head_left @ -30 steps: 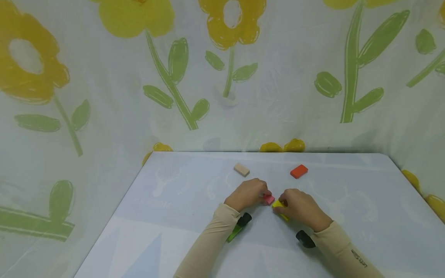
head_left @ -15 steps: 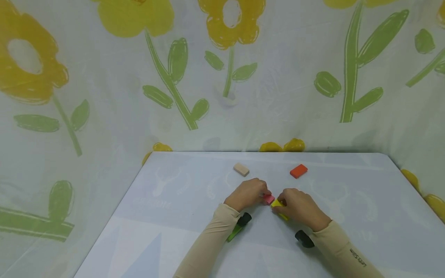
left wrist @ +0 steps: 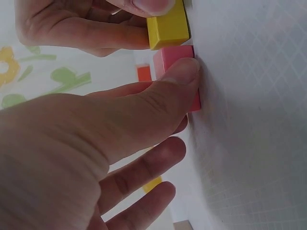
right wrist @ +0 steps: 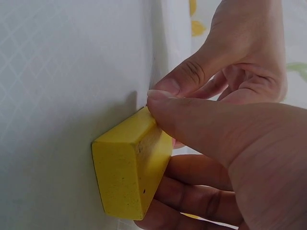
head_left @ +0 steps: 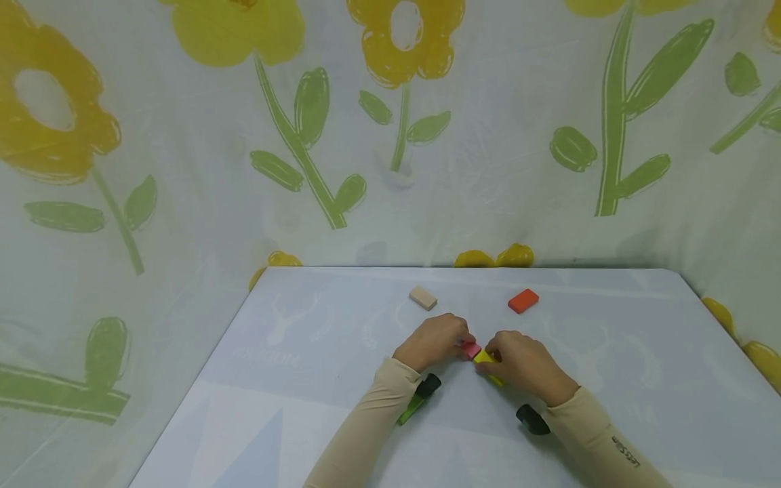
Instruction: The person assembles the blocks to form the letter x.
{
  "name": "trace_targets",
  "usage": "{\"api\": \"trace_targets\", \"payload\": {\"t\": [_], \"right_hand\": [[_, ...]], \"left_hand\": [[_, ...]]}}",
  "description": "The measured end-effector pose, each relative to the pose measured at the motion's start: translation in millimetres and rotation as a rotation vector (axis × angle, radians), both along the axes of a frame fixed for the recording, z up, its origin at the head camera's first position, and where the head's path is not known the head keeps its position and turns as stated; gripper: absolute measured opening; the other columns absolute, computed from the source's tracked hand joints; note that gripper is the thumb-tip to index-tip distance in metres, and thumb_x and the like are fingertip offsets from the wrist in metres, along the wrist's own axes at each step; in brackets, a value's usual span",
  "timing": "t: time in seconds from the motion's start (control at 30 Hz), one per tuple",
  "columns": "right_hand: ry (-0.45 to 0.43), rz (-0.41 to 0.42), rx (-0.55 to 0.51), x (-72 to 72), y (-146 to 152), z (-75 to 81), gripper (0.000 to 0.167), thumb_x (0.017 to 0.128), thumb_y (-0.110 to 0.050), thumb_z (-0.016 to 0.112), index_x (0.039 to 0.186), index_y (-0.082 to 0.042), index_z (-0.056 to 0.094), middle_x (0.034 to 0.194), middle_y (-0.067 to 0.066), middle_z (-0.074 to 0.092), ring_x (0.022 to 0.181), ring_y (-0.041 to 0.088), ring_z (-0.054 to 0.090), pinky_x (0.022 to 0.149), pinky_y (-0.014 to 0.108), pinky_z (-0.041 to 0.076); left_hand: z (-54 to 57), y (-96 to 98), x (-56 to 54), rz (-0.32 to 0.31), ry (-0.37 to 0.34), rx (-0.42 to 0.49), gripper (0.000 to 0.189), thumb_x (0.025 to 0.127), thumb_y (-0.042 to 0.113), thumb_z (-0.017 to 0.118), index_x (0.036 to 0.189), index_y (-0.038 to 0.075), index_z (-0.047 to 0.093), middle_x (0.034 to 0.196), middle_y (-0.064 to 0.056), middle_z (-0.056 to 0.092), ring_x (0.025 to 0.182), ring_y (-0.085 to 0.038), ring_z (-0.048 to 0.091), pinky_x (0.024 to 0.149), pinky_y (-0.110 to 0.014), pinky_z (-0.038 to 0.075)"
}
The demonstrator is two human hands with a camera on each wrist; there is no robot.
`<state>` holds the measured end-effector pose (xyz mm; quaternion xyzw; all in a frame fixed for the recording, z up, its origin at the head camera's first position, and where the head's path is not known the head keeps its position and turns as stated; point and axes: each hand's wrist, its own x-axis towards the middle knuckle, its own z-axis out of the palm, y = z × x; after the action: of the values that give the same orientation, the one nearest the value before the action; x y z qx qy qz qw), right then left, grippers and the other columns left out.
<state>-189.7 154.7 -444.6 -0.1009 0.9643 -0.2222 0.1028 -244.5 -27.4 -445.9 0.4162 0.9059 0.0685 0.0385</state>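
My left hand [head_left: 434,341] pinches a small pink wooden block [head_left: 471,350] between thumb and fingers, low on the table. With thumb and fingers on its sides, my right hand [head_left: 526,366] grips a yellow wooden block [right wrist: 127,163], which lies on the tabletop. In the left wrist view the near end of the yellow block [left wrist: 169,29] meets the pink block [left wrist: 173,56], or sits a hair away from it. Fingers cover part of both blocks. Close to my left wrist lies a green block [head_left: 410,411], partly hidden by the black wrist camera.
Toward the back of the white patterned table [head_left: 293,434] lie a plain wood block [head_left: 423,298] and an orange-red block [head_left: 523,301], apart from each other. Behind the table's far edge hangs a flower-printed cloth [head_left: 488,203]. Black cameras [head_left: 533,419] stick out below the wrists.
My right hand has shifted slightly left with the yellow block, closing the small gap to the pink block. My left hand has stayed almost still.
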Motion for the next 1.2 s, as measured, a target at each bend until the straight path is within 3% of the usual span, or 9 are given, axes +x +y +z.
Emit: {"api": "trace_targets", "payload": {"t": [0.4,1.2], "right_hand": [[0.004,0.000,-0.011,-0.4,-0.3,-2.1,0.029,0.082,-0.028,0.088,0.096,-0.004,0.079,0.077,-0.001,0.066,0.068,0.014,0.053,0.060,0.028,0.045],[0.007,0.007,-0.006,-0.7,-0.9,-1.4,0.030,0.082,-0.028,0.088,0.097,-0.003,0.079,0.081,0.000,0.069,0.069,0.014,0.054,0.062,0.028,0.048]], "left_hand": [[-1.2,0.3,-0.6,0.013,-0.032,0.015,0.028,0.089,0.024,0.082,0.116,0.017,0.081,0.106,0.005,0.077,0.095,-0.006,0.066,0.088,-0.014,0.053],[-0.7,0.1,0.3,0.010,-0.008,0.002,0.027,0.089,0.024,0.082,0.115,0.019,0.081,0.107,0.007,0.077,0.097,-0.005,0.067,0.088,-0.014,0.053]]}}
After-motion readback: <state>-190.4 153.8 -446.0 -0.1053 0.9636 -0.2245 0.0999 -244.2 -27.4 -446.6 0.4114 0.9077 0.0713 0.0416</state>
